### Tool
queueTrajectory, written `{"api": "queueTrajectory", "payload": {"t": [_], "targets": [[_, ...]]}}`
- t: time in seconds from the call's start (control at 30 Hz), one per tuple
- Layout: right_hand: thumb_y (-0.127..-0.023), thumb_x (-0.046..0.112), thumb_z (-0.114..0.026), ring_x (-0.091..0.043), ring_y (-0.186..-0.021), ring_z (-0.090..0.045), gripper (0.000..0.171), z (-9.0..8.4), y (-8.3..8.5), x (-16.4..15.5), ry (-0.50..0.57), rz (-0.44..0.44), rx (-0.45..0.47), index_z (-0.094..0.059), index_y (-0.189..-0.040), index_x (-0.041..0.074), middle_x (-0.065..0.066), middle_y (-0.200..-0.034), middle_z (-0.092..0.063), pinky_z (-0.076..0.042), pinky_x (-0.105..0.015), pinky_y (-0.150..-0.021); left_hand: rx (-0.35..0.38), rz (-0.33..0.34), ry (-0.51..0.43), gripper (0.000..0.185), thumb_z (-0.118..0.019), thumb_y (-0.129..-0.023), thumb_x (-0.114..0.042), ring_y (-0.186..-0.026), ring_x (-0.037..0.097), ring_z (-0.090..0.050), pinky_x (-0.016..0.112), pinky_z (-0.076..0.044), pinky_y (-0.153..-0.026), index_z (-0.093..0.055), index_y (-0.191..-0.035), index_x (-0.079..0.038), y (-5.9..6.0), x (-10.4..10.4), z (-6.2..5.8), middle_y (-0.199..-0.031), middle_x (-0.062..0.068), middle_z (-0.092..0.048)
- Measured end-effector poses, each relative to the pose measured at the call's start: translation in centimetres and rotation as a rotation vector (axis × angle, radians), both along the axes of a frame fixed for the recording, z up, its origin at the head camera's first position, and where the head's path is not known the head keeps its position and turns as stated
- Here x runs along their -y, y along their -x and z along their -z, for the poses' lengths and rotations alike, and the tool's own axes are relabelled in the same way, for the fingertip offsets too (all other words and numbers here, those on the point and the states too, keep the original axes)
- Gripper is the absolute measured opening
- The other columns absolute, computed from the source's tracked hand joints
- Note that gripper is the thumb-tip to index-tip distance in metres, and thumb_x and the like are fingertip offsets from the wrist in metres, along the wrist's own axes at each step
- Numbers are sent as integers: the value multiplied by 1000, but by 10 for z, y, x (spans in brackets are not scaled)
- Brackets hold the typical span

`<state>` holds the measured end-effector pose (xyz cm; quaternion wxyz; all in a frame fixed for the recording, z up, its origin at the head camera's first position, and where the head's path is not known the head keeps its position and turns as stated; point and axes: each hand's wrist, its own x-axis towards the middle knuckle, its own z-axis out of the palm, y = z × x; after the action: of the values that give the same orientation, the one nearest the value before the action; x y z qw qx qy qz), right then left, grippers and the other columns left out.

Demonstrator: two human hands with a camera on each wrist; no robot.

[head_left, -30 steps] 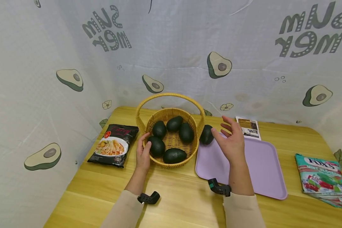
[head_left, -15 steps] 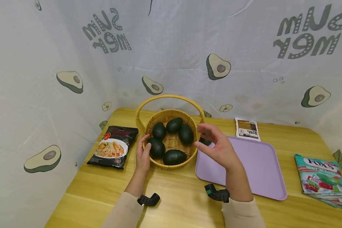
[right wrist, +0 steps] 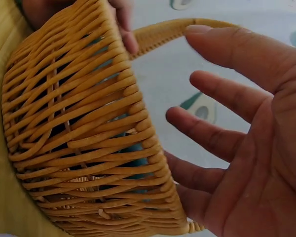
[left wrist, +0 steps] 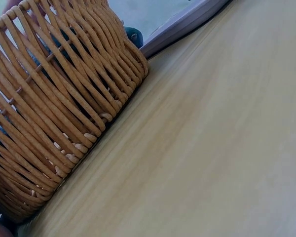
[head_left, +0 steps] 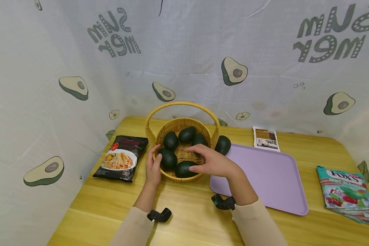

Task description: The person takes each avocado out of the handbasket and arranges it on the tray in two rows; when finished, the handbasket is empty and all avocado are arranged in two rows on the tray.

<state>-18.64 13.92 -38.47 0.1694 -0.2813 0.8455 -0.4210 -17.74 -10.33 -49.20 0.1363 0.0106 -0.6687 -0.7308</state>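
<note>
A yellow wicker basket (head_left: 172,178) with a tall hoop handle stands on the table and holds several dark green avocados (head_left: 170,140). My left hand (head_left: 153,171) holds its left rim, thumb beside the nearest avocado. The right hand (head_left: 215,162) reaches over the right rim, its fingers spread above the front avocado (head_left: 182,169) and gripping nothing. In the right wrist view the thumb and fingers stand apart above the rim. Another avocado (head_left: 223,145) lies outside the basket, at the left back corner of a lilac tray (head_left: 273,174). The left wrist view shows the woven basket side (left wrist: 64,98).
To the left lies a black noodle packet (head_left: 121,158). Behind the tray is a small white and brown packet (head_left: 265,138). A green Fox's candy bag (head_left: 347,194) lies at the far right. A printed curtain (head_left: 196,51) hangs behind the wooden table (head_left: 184,212).
My right hand has moved left, from above the tray past the outside avocado to over the basket. The left hand has stayed at the rim.
</note>
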Motion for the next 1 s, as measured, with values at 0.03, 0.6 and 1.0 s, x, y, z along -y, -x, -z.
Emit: {"api": "queueTrajectory", "payload": {"t": [0.03, 0.6, 1.0], "targets": [[-91, 32, -77, -36, -135, -51, 63, 0, 3, 3, -39, -9, 14, -53, -148, 20, -10, -151, -50, -45, -58, -108, 2, 0, -4, 41, -44, -104, -8, -146, 25, -36, 14, -38, -106, -50, -144, -2, 0, 0, 0, -153, 16, -48], [-86, 22, -81, -28, -138, -53, 72, 15, 26, 30, -268, -169, 84, -50, -151, 17, -8, -151, -56, -45, -50, -112, -2, 15, 5, 41, -45, -105, -12, -147, 24, -36, 15, -38, -107, -49, -145, -4, 0, 1, 2, -153, 14, -47], [-87, 27, -81, -24, -128, -61, 60, 14, 22, 30, -294, -147, 17, -60, -142, 16, -5, -138, -66, -48, -46, -108, -25, 8, 4, 41, -44, -105, -11, -146, 27, -37, 15, -38, -106, -49, -144, -1, 1, 0, 2, -152, 19, -48]]}}
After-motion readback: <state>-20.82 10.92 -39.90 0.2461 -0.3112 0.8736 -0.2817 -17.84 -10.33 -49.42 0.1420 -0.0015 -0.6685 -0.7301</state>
